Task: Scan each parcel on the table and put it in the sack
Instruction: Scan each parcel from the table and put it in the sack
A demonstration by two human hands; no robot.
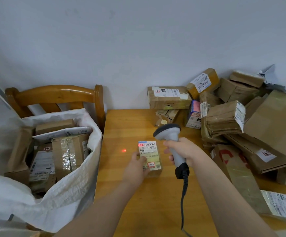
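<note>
A small brown parcel (153,157) with a white barcode label lies on the wooden table (121,127) near the middle. My left hand (136,169) grips its left side, thumb over the label. My right hand (184,151) holds a grey barcode scanner (168,132) by the handle, head aimed left and down at the parcel. A red scan light falls on the label's top left corner and a red dot shows on the table to the left. The white woven sack (74,182) stands open at the left, holding several parcels.
A heap of cardboard parcels (224,120) fills the table's right and back right. A flat box with a label (279,206) lies at the near right. A wooden chair (57,96) stands behind the sack. The scanner's black cable (183,199) hangs toward me.
</note>
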